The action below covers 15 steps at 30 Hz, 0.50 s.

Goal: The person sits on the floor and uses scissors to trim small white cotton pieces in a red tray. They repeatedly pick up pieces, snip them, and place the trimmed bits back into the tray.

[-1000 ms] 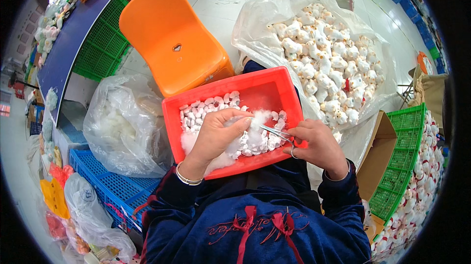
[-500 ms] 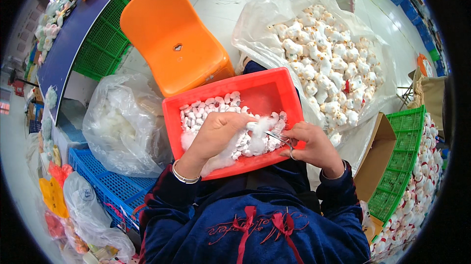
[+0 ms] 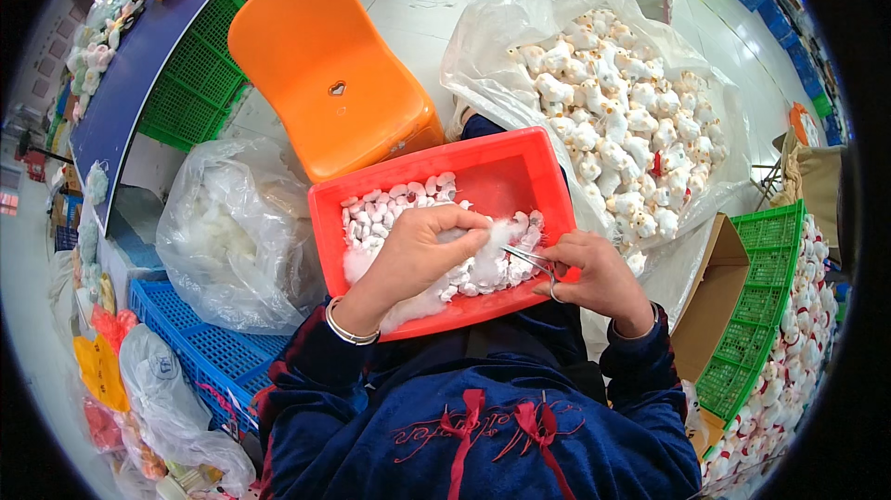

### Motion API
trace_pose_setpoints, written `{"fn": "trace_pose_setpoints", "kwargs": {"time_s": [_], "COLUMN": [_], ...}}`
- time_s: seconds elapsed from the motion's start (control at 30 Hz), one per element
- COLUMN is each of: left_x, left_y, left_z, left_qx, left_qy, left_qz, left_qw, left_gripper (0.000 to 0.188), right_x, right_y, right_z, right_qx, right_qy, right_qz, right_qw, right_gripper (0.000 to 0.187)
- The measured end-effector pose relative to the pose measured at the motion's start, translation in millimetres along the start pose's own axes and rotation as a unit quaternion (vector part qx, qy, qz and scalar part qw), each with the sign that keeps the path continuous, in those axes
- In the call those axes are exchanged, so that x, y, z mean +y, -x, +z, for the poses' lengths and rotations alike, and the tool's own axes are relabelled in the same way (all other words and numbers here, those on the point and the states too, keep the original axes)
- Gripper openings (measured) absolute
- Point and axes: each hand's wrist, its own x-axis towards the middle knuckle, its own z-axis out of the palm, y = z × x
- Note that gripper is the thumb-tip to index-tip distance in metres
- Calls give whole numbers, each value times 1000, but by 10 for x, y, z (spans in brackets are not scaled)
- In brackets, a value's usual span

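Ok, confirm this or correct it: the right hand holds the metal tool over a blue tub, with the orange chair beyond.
The colour is wrong: the head view shows a red tub. The right hand does hold the metal tool over it, with the orange chair beyond.

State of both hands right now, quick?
Left hand: closed in a pinch beside white stuffing; anything between the fingertips can't be told.
Right hand: closed, holding scissor-handled metal tool.

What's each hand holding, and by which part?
Right hand: metal scissor-handled tool, by its finger loops. Left hand: seems to pinch white fluff near its upper edge; exact contact hidden.
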Motion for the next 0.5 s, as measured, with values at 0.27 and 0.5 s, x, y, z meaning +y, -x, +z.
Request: {"fn": "trace_pose_setpoints", "kwargs": {"time_s": [0.27,0.5], "left_x": [-59,-261], "left_y": [-5,20], "left_z": [-10,53], "left_qx": [-26,68], "left_qy": [90,163], "left_qz": [-128,-120], "left_qw": [987,977], "left_gripper": [12,12], "right_x": [-27,-325], "right_y": [-27,-18], "right_z": [-44,-225], "right_qx": [-50,-1], "right_qy": [24,144], "right_qz": [42,-7], "right_qw": [998,990], "right_gripper": [43,67]}}
